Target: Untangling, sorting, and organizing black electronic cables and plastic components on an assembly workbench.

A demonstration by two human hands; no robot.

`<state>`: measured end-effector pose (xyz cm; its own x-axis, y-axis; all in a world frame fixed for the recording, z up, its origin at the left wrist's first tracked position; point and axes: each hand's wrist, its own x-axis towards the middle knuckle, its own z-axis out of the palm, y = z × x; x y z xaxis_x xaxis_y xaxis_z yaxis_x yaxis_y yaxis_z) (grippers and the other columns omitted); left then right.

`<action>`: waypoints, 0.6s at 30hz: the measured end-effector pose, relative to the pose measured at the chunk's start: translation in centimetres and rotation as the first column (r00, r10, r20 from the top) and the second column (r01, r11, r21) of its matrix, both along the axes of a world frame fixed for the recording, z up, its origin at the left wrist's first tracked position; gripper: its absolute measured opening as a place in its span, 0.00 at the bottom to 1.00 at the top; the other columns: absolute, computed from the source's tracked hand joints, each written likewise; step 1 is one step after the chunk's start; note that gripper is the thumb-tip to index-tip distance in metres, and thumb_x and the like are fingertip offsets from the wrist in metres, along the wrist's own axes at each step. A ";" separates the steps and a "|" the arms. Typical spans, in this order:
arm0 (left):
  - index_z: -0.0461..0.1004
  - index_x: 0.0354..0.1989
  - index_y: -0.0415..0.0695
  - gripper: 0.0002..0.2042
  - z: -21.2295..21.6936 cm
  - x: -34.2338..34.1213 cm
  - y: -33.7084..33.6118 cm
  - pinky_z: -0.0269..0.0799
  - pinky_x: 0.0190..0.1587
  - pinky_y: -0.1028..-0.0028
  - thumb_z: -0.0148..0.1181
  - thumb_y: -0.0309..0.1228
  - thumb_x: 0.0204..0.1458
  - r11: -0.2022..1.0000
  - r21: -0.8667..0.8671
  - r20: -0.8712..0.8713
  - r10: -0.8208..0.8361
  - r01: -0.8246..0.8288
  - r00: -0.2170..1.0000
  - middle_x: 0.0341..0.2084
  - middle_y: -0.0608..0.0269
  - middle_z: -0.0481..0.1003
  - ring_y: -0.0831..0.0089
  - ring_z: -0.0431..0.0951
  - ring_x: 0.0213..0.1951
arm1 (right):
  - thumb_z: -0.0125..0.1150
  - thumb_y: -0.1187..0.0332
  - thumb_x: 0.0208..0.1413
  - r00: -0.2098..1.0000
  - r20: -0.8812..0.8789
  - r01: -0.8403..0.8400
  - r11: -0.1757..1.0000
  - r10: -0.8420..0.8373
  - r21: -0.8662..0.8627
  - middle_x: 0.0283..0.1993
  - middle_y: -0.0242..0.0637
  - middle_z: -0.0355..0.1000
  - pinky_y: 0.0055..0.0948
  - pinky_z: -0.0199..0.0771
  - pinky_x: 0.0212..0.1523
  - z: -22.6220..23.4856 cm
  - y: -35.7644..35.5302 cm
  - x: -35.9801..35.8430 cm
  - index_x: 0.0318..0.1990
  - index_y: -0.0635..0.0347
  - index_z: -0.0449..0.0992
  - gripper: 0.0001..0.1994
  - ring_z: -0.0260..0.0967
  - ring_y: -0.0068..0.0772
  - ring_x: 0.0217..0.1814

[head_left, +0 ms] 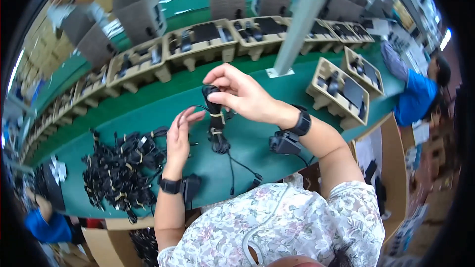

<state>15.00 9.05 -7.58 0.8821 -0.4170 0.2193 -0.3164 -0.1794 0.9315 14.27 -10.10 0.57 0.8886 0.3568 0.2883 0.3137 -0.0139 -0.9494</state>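
A black cable (216,121), folded into a long bundle and bound with pale ties, hangs over the green table in front of me. My right hand (242,94) pinches its top end between thumb and fingers. Two loose leads with plugs (257,180) trail from its lower end toward me. Left of it, my left hand (179,141) is raised with bent fingers; a thin strand of the cable arches over to its fingertips, and the grip there is partly hidden. Beside that hand lies a heap of similar tied black cables (121,168).
Brown moulded trays (200,44) with black devices line the table's far side. Two more trays (341,91) sit at right, past a grey post (302,24). Open cardboard boxes (396,168) flank me. Co-workers in blue are at right (420,96) and lower left (47,225).
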 end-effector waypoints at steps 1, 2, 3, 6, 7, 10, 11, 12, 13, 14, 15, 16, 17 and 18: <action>0.65 0.46 0.41 0.12 1.5 -1.3 -1.8 0.60 0.54 0.65 0.39 0.31 0.59 0.954 -0.300 -0.236 -0.076 0.002 0.969 0.38 0.56 0.73 0.66 0.74 0.42 | 0.56 0.72 0.53 0.992 -0.102 0.072 0.997 -0.068 0.036 0.40 0.35 0.68 0.26 0.68 0.41 0.0 -0.8 -0.2 0.46 0.60 0.64 0.14 0.66 0.23 0.41; 0.65 0.45 0.40 0.13 2.4 -2.3 -3.1 0.65 0.50 0.67 0.36 0.34 0.61 0.829 -0.552 -0.444 -0.202 -0.089 0.873 0.35 0.56 0.74 0.69 0.75 0.39 | 0.56 0.72 0.53 0.971 -0.211 0.134 0.989 -0.116 0.070 0.42 0.36 0.68 0.28 0.68 0.43 0.0 -1.4 -0.8 0.46 0.61 0.64 0.14 0.66 0.25 0.44; 0.65 0.45 0.40 0.13 2.5 -2.4 -3.8 0.65 0.50 0.67 0.36 0.34 0.61 0.840 -0.540 -0.444 -0.224 -0.060 0.868 0.35 0.56 0.74 0.69 0.75 0.39 | 0.56 0.72 0.53 0.967 -0.209 0.165 0.983 -0.145 0.085 0.42 0.36 0.68 0.28 0.68 0.43 -0.4 -1.9 -1.3 0.46 0.61 0.64 0.14 0.66 0.25 0.44; 0.67 0.42 0.41 0.16 2.4 -2.1 -5.6 0.70 0.34 0.77 0.37 0.40 0.62 0.761 -0.563 -0.393 -0.589 0.321 0.706 0.27 0.60 0.73 0.78 0.73 0.29 | 0.58 0.70 0.50 0.783 0.592 0.501 0.756 -0.188 -0.421 0.47 0.39 0.66 0.32 0.66 0.48 -2.4 -2.9 -2.5 0.50 0.60 0.63 0.19 0.64 0.33 0.49; 0.67 0.42 0.41 0.16 2.6 -1.8 -6.1 0.70 0.34 0.77 0.37 0.40 0.62 0.758 -0.557 -0.392 -0.601 0.339 0.697 0.27 0.60 0.73 0.78 0.73 0.29 | 0.58 0.70 0.50 0.776 0.596 0.518 0.748 -0.207 -0.415 0.47 0.39 0.66 0.32 0.66 0.48 -1.7 -3.6 -3.1 0.50 0.60 0.63 0.19 0.64 0.33 0.49; 0.65 0.44 0.40 0.15 2.8 -1.3 -7.9 0.66 0.26 0.80 0.43 0.40 0.60 0.723 -0.158 -0.425 -0.665 0.673 0.615 0.25 0.63 0.71 0.81 0.70 0.24 | 0.59 0.66 0.46 0.485 0.860 0.591 0.666 0.158 -0.456 0.44 0.41 0.64 0.34 0.64 0.46 0.6 -6.8 -6.2 0.54 0.57 0.63 0.25 0.62 0.39 0.48; 0.65 0.44 0.40 0.15 3.2 -1.4 -8.9 0.66 0.26 0.80 0.43 0.40 0.60 0.713 -0.156 -0.425 -0.673 0.683 0.605 0.25 0.63 0.71 0.81 0.70 0.24 | 0.59 0.66 0.46 0.487 0.861 0.601 0.658 0.150 -0.454 0.44 0.41 0.64 0.34 0.64 0.46 0.3 -8.0 -7.3 0.54 0.57 0.63 0.25 0.62 0.39 0.48; 0.64 0.45 0.40 0.16 4.2 -1.5 -10.1 0.64 0.23 0.82 0.45 0.42 0.59 0.702 -0.127 -0.441 -0.673 0.701 0.594 0.25 0.64 0.72 0.81 0.70 0.22 | 0.60 0.64 0.45 0.577 0.797 0.584 0.592 0.178 -0.555 0.41 0.39 0.64 0.33 0.64 0.44 -0.1 -9.0 -8.6 0.55 0.55 0.63 0.27 0.63 0.36 0.46; 0.64 0.46 0.41 0.18 5.3 -1.6 -11.3 0.61 0.21 0.84 0.46 0.43 0.58 0.689 -0.099 -0.456 -0.672 0.718 0.583 0.24 0.65 0.72 0.82 0.70 0.21 | 0.60 0.63 0.44 0.663 0.722 0.553 0.522 0.197 -0.650 0.39 0.37 0.64 0.32 0.64 0.42 -0.2 -10.1 -9.7 0.57 0.54 0.62 0.29 0.64 0.33 0.44; 0.64 0.47 0.41 0.19 6.1 -1.7 -12.4 0.58 0.18 0.86 0.48 0.44 0.57 0.676 -0.072 -0.470 -0.671 0.733 0.573 0.23 0.66 0.72 0.82 0.70 0.20 | 0.60 0.63 0.44 0.667 0.722 0.558 0.516 0.186 -0.649 0.39 0.37 0.64 0.32 0.64 0.42 -0.2 -11.2 -10.6 0.57 0.54 0.62 0.29 0.64 0.33 0.44; 0.64 0.47 0.41 0.19 6.7 -2.0 -13.6 0.58 0.18 0.86 0.48 0.44 0.57 0.668 -0.071 -0.468 -0.678 0.741 0.566 0.23 0.66 0.72 0.82 0.70 0.20 | 0.60 0.62 0.44 0.733 0.663 0.554 0.432 0.151 -0.711 0.35 0.35 0.65 0.31 0.64 0.39 0.5 -12.2 -11.5 0.55 0.54 0.64 0.28 0.65 0.32 0.40; 0.63 0.48 0.41 0.18 7.2 -2.3 -14.8 0.60 0.20 0.85 0.49 0.42 0.57 0.658 -0.120 -0.460 -0.701 0.744 0.545 0.25 0.65 0.73 0.81 0.71 0.21 | 0.61 0.61 0.43 0.792 0.601 0.537 0.346 0.107 -0.769 0.32 0.33 0.66 0.31 0.65 0.37 1.1 -13.2 -12.4 0.54 0.54 0.66 0.27 0.66 0.31 0.36; 0.63 0.48 0.40 0.18 7.5 -2.6 -15.7 0.62 0.21 0.85 0.50 0.40 0.57 0.653 -0.169 -0.453 -0.717 0.738 0.530 0.28 0.63 0.73 0.80 0.72 0.23 | 0.61 0.61 0.43 0.793 0.600 0.536 0.345 0.107 -0.770 0.32 0.33 0.66 0.31 0.65 0.37 1.4 -14.3 -12.9 0.54 0.54 0.66 0.27 0.66 0.31 0.36; 0.62 0.49 0.40 0.17 7.5 -2.6 -16.3 0.64 0.23 0.84 0.50 0.38 0.57 0.648 -0.219 -0.445 -0.732 0.730 0.516 0.30 0.62 0.74 0.80 0.73 0.25 | 0.61 0.62 0.43 0.799 0.598 0.538 0.373 0.061 -0.756 0.29 0.32 0.66 0.31 0.65 0.34 1.7 -15.7 -13.1 0.51 0.54 0.68 0.24 0.66 0.31 0.32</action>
